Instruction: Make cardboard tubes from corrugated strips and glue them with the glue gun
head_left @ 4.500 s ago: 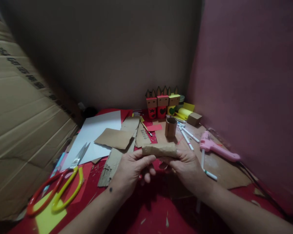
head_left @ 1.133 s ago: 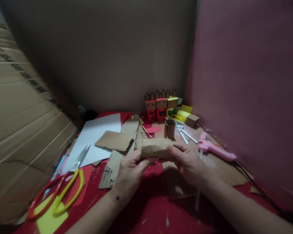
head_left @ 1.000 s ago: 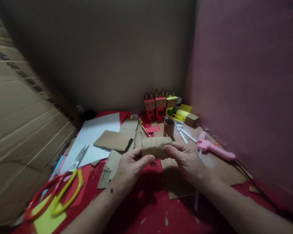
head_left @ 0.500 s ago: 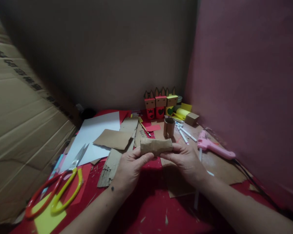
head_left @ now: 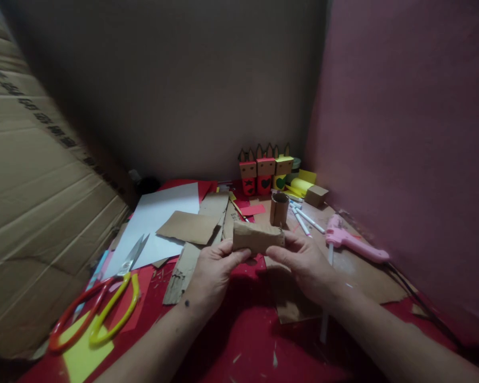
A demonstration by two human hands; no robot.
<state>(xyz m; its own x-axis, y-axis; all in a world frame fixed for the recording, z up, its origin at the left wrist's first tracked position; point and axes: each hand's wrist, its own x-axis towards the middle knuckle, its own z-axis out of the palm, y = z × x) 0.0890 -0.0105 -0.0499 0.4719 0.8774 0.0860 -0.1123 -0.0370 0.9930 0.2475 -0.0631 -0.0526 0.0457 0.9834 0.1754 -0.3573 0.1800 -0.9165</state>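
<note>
A short strip of brown cardboard (head_left: 257, 237) is held level between both hands, raised above the red tabletop (head_left: 239, 319). My left hand (head_left: 217, 266) pinches its left end, thumb in front and fingers behind. On its right end, my right hand (head_left: 299, 260) has the same kind of grip. Just beyond the strip stands an upright cardboard tube (head_left: 279, 210). Below my right hand lies a flat cardboard piece (head_left: 293, 303).
Scissors (head_left: 123, 271) with red and yellow handles lie at left by white paper (head_left: 143, 234) and cardboard scraps (head_left: 189, 227). A pink glue gun (head_left: 355, 242) rests at right, with markers (head_left: 305, 221) nearby. Decorated paper figures (head_left: 265, 173) stand behind. A large cardboard sheet (head_left: 35, 197) rises at left.
The cardboard strip has tipped slightly, so more of its flat face shows. My right thumb has shifted a little on it. The whole view has moved slightly.
</note>
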